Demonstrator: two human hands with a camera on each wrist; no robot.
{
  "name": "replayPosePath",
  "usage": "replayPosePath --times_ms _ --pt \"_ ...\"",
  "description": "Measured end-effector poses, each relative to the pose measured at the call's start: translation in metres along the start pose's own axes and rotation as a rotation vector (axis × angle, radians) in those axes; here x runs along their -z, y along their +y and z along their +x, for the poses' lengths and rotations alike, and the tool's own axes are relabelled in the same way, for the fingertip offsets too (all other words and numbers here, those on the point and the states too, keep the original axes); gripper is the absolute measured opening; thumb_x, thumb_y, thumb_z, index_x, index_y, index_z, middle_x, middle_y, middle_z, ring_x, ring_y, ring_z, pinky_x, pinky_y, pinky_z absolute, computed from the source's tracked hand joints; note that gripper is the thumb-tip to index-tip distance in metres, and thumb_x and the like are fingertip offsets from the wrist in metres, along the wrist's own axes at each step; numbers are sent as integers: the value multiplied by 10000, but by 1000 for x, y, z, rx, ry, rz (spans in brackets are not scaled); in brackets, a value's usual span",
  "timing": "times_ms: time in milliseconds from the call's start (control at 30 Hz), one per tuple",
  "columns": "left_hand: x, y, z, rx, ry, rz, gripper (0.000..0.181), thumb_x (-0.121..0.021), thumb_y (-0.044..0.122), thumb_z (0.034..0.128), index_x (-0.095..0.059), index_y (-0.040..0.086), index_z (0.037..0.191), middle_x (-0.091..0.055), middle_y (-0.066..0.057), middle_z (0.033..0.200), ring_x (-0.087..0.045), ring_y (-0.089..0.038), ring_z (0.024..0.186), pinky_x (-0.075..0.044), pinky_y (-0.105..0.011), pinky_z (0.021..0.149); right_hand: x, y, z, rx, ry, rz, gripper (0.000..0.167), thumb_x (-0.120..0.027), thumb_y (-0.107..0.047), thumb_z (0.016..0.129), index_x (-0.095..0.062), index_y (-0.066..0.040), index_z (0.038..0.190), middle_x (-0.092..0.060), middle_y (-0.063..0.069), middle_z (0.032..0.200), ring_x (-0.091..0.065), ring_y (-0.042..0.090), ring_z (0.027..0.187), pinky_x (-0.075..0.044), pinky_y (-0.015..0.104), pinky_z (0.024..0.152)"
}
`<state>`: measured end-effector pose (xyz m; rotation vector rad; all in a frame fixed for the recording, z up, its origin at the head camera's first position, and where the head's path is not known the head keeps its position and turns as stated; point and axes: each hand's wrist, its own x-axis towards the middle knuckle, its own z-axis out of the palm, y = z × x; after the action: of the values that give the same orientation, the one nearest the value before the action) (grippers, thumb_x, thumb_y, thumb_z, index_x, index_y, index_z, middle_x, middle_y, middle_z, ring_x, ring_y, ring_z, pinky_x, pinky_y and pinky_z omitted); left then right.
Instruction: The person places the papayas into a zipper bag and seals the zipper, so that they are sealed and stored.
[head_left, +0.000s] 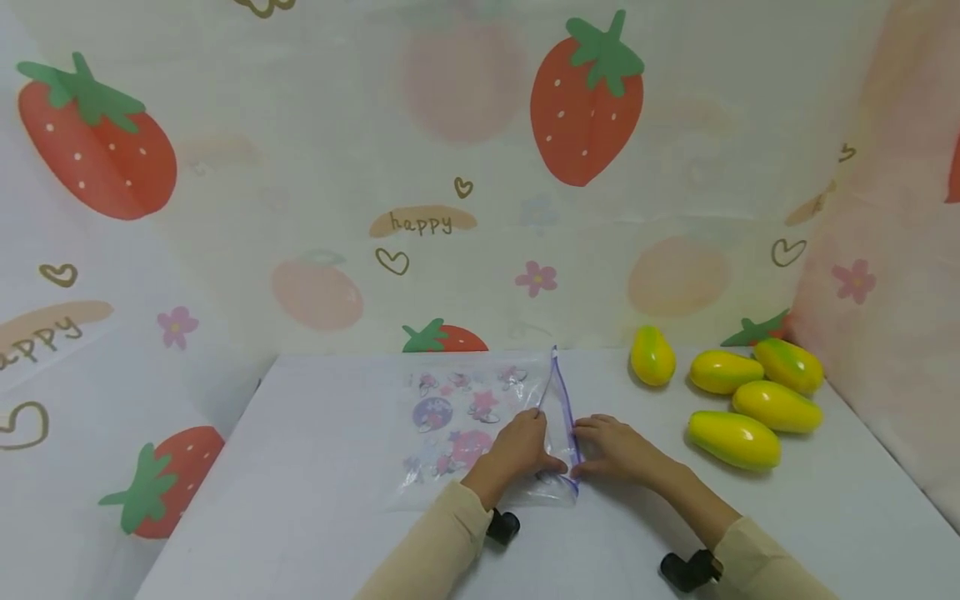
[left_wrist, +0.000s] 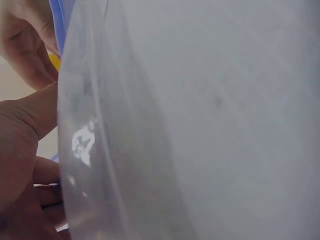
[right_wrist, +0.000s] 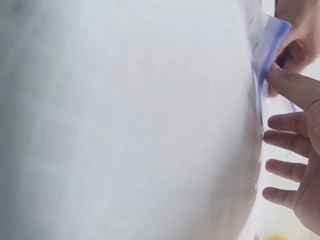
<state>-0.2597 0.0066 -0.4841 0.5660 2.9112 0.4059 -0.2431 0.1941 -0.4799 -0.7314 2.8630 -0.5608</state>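
A clear zip bag [head_left: 442,433] with pink and purple cartoon prints lies flat on the white table, its purple zip strip [head_left: 564,400] along the right side. The bag's mouth is parted near the far corner. My left hand [head_left: 517,450] rests on the bag beside this mouth, thumb and fingers spread apart and touching the plastic. At the strip's outer side is my right hand [head_left: 618,450]. In the right wrist view its fingers [right_wrist: 287,144] are straight and spread, and the thumb touches the purple strip [right_wrist: 272,47].
Several yellow-green mangoes [head_left: 735,440] lie at the right of the table, one mango [head_left: 652,357] a little apart at the back. A strawberry-printed cloth [head_left: 450,283] hangs behind and at both sides. Black wrist cameras [head_left: 690,571] sit under the sleeves.
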Motion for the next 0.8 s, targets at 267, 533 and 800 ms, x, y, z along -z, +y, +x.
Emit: replayPosePath --times_ms 267,533,800 --pt "-1 1 -2 -1 18 26 815 -845 469 696 -556 -26 1276 -608 -135 1257 -597 -244 1140 -492 -351 987 10 4 -7 -22 39 -9 637 -762 -398 811 -600 -14 1292 -573 207 1345 -502 407 1264 -399 572 1052" --pt "2 3 -1 28 -12 14 800 -833 472 713 -550 -9 1286 -598 -125 1279 -584 -237 1154 -477 -351 1014 23 8 -13 -41 67 15 622 -730 -395 843 -581 -25 1319 -553 216 1358 -487 420 1273 -398 584 1047" --pt "1 3 0 44 -13 18 802 -835 479 709 -550 4 1288 -596 -115 1282 -581 -226 1146 -477 -345 1013 38 16 -22 -84 111 20 601 -729 -359 849 -577 -18 1320 -540 233 1360 -474 439 1272 -392 604 1040"
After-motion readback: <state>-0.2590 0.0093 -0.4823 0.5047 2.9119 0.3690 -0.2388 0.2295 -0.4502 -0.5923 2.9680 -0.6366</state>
